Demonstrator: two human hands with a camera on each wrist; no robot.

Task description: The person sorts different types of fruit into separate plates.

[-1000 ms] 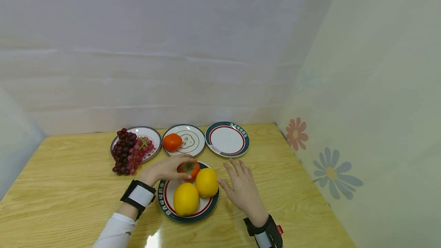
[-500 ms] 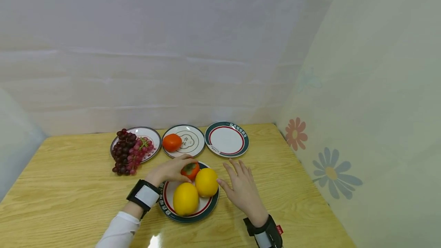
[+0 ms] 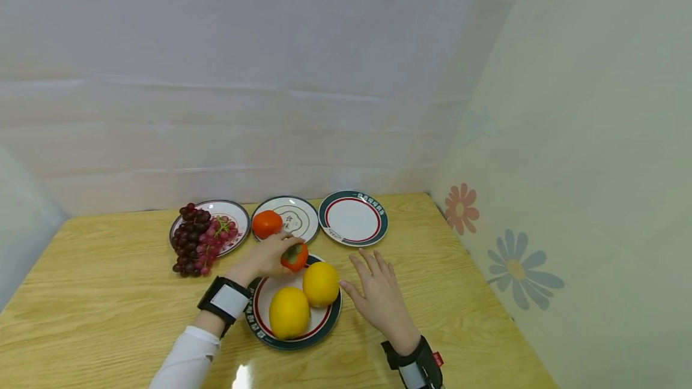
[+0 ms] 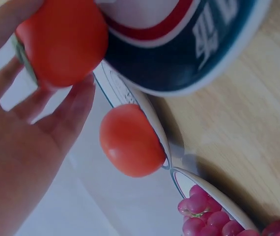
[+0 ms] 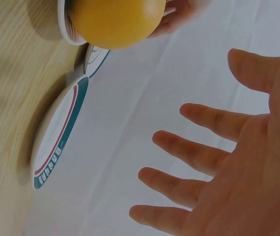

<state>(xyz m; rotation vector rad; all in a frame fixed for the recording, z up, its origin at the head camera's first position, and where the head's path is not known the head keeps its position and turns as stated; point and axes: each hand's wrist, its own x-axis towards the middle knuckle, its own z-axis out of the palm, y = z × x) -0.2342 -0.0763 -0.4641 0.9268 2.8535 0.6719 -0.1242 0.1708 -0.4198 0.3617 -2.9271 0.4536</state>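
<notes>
My left hand [image 3: 270, 255] grips an orange-red persimmon [image 3: 294, 257] with a green leafy cap, over the far rim of the near plate [image 3: 261, 332]. In the left wrist view the fingers curl round the same persimmon [image 4: 65, 42]. Two yellow round fruits, one in front [image 3: 289, 313] and one to its right [image 3: 321, 284], sit in that dark-rimmed plate. My right hand [image 3: 380, 297] holds nothing, its fingers spread beside the right-hand yellow fruit. In the right wrist view the right hand [image 5: 228, 162] shows straight fingers apart from the yellow fruit [image 5: 118, 22].
Three plates line the back of the wooden table [image 3: 119, 305]. Red grapes [image 3: 197, 239] hang over the left plate [image 3: 239, 214]. Another persimmon [image 3: 267, 224] sits on the middle plate [image 3: 306, 216]; the right plate [image 3: 354, 220] has a green rim. A wall stands behind.
My left hand has closed more round the persimmon and raised it away from the yellow fruits, toward the back. My right hand has stayed in place.
</notes>
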